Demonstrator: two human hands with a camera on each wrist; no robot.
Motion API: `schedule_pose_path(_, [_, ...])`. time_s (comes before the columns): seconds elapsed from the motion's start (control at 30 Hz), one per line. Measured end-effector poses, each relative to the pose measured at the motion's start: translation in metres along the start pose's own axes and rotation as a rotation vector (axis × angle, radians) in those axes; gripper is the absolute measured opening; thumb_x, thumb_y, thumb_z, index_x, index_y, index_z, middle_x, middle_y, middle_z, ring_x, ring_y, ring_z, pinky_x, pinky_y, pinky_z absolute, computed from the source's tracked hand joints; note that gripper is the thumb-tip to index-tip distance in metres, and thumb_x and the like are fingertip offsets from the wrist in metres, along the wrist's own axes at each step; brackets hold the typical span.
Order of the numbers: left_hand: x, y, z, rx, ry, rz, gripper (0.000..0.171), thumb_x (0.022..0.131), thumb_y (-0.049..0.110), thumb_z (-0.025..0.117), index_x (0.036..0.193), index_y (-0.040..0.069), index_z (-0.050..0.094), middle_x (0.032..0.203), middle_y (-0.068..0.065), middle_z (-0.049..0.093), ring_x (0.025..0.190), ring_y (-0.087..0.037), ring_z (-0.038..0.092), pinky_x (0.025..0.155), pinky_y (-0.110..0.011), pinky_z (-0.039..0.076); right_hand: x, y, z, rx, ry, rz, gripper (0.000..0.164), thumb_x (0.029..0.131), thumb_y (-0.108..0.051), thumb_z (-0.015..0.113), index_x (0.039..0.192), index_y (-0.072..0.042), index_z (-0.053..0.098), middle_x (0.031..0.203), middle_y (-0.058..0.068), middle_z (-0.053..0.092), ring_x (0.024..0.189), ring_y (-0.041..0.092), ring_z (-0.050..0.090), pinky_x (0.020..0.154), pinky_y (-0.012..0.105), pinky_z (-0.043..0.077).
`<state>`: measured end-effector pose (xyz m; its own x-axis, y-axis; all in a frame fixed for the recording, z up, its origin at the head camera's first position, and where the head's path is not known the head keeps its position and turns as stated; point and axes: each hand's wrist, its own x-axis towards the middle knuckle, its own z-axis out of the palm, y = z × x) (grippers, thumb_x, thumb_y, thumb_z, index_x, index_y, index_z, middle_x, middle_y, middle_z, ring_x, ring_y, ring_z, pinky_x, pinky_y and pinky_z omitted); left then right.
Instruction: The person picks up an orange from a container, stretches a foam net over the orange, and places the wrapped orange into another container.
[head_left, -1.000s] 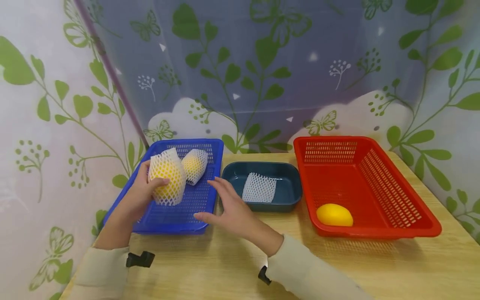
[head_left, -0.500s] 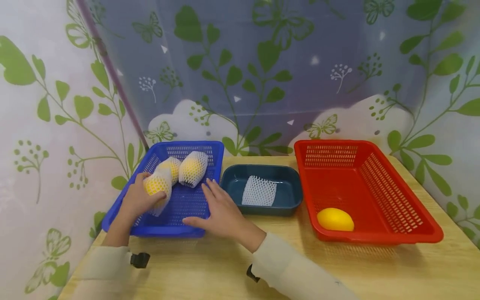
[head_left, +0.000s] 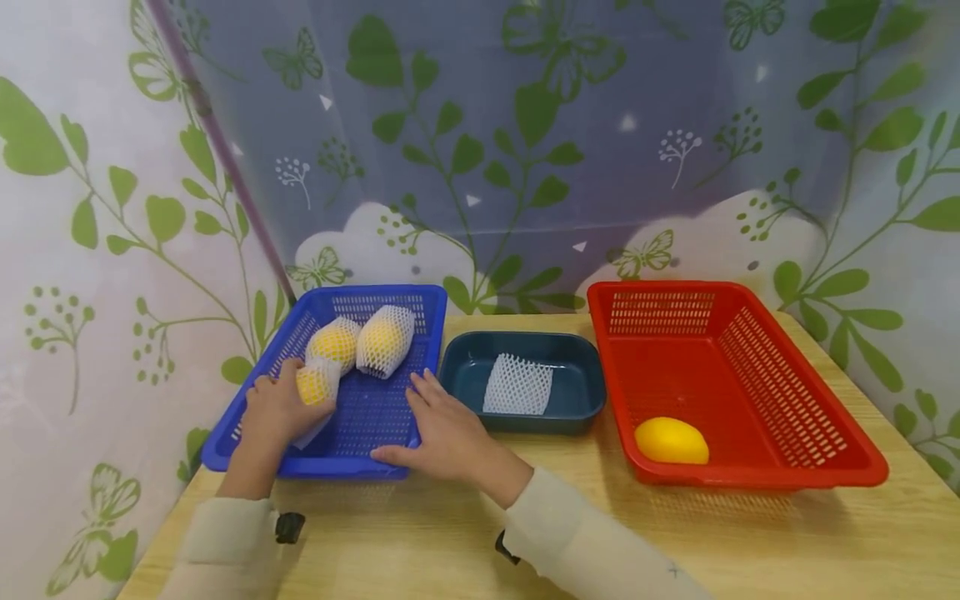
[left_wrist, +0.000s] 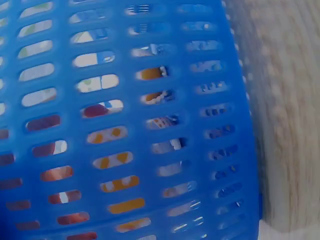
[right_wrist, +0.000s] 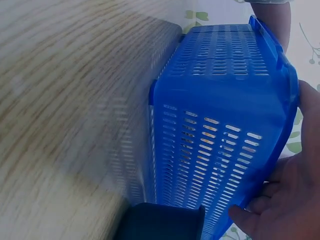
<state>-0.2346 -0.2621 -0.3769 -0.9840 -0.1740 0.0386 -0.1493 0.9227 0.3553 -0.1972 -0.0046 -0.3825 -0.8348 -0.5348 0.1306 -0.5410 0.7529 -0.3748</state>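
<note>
Down in the near left part of the blue basket [head_left: 375,429], my left hand [head_left: 273,412] grips a yellow mango [head_left: 312,385] in a white foam net. Its thumb is on the near right side; the fingers are partly hidden. Two more netted mangoes, one in the middle [head_left: 334,343] and one at the right [head_left: 385,340], lie behind it. My right hand [head_left: 453,433] rests on the basket's right rim with its fingers loosely extended and the thumb towards the near corner. Through the basket's slots, the left wrist view shows bits of yellow mango [left_wrist: 127,205].
A dark teal tray [head_left: 465,346] with an unfilled white foam net [head_left: 517,385] stands right of the blue basket. Further right, a red basket [head_left: 750,375] holds a bare yellow mango [head_left: 671,440]. All stand on a wooden table [head_left: 420,533], with patterned cloth behind.
My left hand has lowered the netted mango into the near left of the blue basket, uncovering the middle mango behind. My right hand has come left and down to the basket's rim.
</note>
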Motion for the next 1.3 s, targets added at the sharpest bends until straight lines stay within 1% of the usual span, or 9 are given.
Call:
schedule_pose_path(0.1, [-0.001,-0.001,0.002,0.055,-0.024,0.011,0.084,0.076,0.042,0.072,0.139,0.005,0.031,0.119,-0.044,0.037,0.111,-0.06,0.038,0.081,-0.069,0.041,0.0,-0.001,0.0,0.0,-0.007,0.008,0.1,0.083,-0.077,0.048,0.148,-0.002,0.036,0.159,0.012,0.021,0.148,0.023,0.008,0.112,0.042,0.033])
schedule_pose_path(0.2, [-0.001,-0.001,0.004,0.101,-0.062,0.025,0.084,0.076,0.043,0.072,0.139,0.005,0.031,0.119,-0.047,0.036,0.111,-0.062,0.038,0.083,-0.071,0.041,0.0,-0.001,0.0,-0.007,-0.013,0.017,0.1,0.083,-0.077,0.048,0.148,-0.002,0.036,0.159,0.011,0.021,0.148,0.022,0.008,0.108,0.043,0.039])
schedule_pose_path(0.33, [-0.002,0.0,0.006,0.12,-0.097,0.032,0.086,0.078,0.042,0.072,0.143,0.004,0.029,0.127,-0.05,0.032,0.119,-0.065,0.032,0.091,-0.073,0.036,0.0,-0.001,0.0,-0.005,-0.021,0.023,0.1,0.083,-0.077,0.048,0.148,-0.003,0.036,0.16,0.011,0.02,0.148,0.022,0.006,0.106,0.044,0.04])
schedule_pose_path(0.47, [-0.002,0.001,0.005,0.118,-0.102,0.043,0.086,0.078,0.041,0.073,0.143,0.004,0.03,0.126,-0.05,0.032,0.121,-0.065,0.03,0.093,-0.074,0.034,0.0,-0.001,-0.001,-0.001,-0.018,0.024,0.099,0.083,-0.076,0.049,0.148,-0.003,0.036,0.16,0.012,0.02,0.148,0.022,0.006,0.107,0.044,0.04])
schedule_pose_path(0.6, [-0.003,0.002,0.004,0.127,-0.117,0.042,0.081,0.085,0.047,0.065,0.144,0.004,0.03,0.129,-0.049,0.031,0.123,-0.065,0.028,0.093,-0.074,0.033,0.0,-0.002,-0.002,-0.004,-0.021,0.02,0.098,0.084,-0.076,0.049,0.148,-0.002,0.037,0.159,0.012,0.02,0.148,0.022,0.007,0.106,0.044,0.041])
schedule_pose_path(0.7, [-0.004,0.003,0.004,0.131,-0.127,0.032,0.072,0.092,0.049,0.051,0.146,0.006,0.031,0.134,-0.048,0.031,0.125,-0.065,0.027,0.093,-0.075,0.032,-0.001,-0.002,-0.001,-0.011,-0.023,0.016,0.097,0.084,-0.076,0.048,0.148,-0.003,0.037,0.159,0.012,0.02,0.148,0.023,0.007,0.103,0.044,0.044])
schedule_pose_path(0.9, [-0.003,0.005,0.0,0.143,-0.095,0.002,0.059,0.098,0.037,0.031,0.147,0.005,0.036,0.138,-0.038,0.039,0.123,-0.058,0.038,0.091,-0.071,0.038,-0.002,-0.002,0.0,-0.01,-0.023,-0.005,0.092,0.086,-0.075,0.045,0.146,-0.005,0.042,0.16,0.014,0.018,0.148,0.026,0.006,0.099,0.044,0.047])
schedule_pose_path(1.1, [-0.003,0.005,-0.003,0.148,-0.037,-0.051,0.057,0.096,0.032,0.027,0.145,0.004,0.038,0.132,-0.035,0.048,0.114,-0.056,0.048,0.082,-0.067,0.044,-0.001,-0.004,0.0,-0.032,-0.021,-0.04,0.088,0.088,-0.073,0.045,0.144,-0.005,0.044,0.159,0.019,0.018,0.147,0.031,0.007,0.106,0.046,0.04])
schedule_pose_path(1.3, [-0.005,0.009,-0.011,0.13,0.003,-0.09,0.059,0.097,0.032,0.025,0.149,0.005,0.028,0.137,-0.035,0.042,0.117,-0.057,0.045,0.083,-0.069,0.041,0.001,-0.003,-0.006,-0.012,-0.043,-0.054,0.085,0.089,-0.07,0.047,0.149,-0.009,0.038,0.157,0.02,0.021,0.147,0.033,0.01,0.113,0.046,0.031])
